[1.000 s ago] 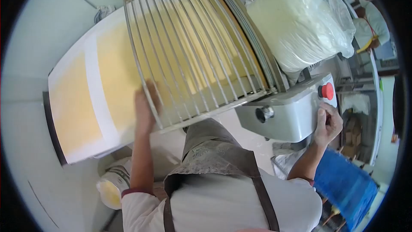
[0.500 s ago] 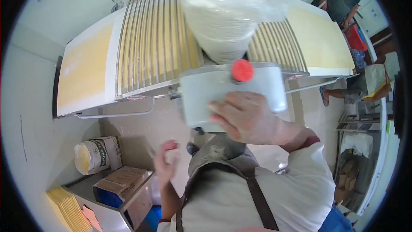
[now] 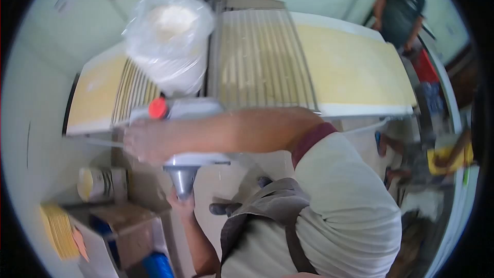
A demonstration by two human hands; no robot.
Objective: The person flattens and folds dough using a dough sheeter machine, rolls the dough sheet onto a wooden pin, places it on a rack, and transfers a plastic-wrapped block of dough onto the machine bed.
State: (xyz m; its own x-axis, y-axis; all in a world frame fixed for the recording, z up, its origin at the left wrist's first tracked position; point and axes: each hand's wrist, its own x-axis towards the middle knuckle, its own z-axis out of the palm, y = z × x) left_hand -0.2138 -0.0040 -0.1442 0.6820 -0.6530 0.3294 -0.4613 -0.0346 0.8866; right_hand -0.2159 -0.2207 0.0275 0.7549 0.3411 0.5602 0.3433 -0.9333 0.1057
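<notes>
My right hand [image 3: 146,141] reaches across to the left over the front of the machine's grey control housing [image 3: 198,107], just below the red button [image 3: 158,107]; motion blur hides its fingers. Lower down, my left hand [image 3: 182,202] is wrapped round the narrow end of a metal cone-shaped handle [image 3: 182,177] under the housing. Behind the housing stands a clear plastic bag of white powder [image 3: 174,23]. A metal bar guard [image 3: 262,62] lies over the belt, and a yellow dough sheet [image 3: 355,67] extends to the right.
A person [image 3: 404,10] in a dark apron stands at the far right. Another person's hand [image 3: 446,159] is by a yellow item at right. At lower left are a metal cart [image 3: 98,239], stacked yellow sheets [image 3: 58,231] and a printed sack [image 3: 103,184].
The view has swung right along the machine, so the housing appears farther left. My right hand has shifted left across the housing. My left hand has left the guard and now grips the cone-shaped handle.
</notes>
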